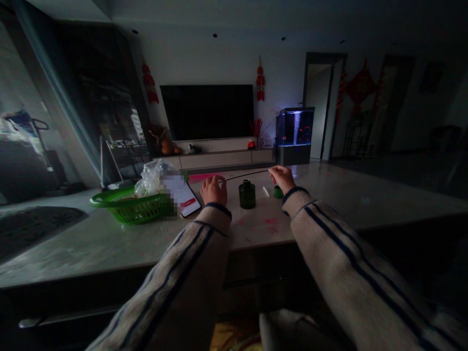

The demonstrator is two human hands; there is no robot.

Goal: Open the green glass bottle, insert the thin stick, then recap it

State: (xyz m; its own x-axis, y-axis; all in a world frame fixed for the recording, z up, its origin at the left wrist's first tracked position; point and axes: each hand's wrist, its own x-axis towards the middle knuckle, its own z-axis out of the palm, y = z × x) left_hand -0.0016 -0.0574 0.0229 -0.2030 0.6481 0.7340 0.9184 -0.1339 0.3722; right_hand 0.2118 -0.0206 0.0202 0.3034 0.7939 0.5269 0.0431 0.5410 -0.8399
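Note:
A thin, dark, slightly curved strand [246, 174] stretches between my two hands above the table. I cannot tell whether it is a cord or a slim stick. Its right end is pinched in the fingertips of my right hand [283, 178], and its left end meets the closed thumb and fingers of my left hand [215, 191]. Below the strand, between the hands, a small dark green glass bottle [247, 197] stands upright with its neck uncovered. Just under my right hand sits a small green cup-like piece [278, 192]. A short white piece [266, 192] lies between it and the bottle.
Left of my left hand, a lit phone [190, 208] leans beside a green plastic basket [133, 212] holding a clear plastic bag [151, 175]. Pink marks [271, 224] stain the pale tabletop [340, 195] near its front edge. A lit aquarium [295, 129] stands beyond.

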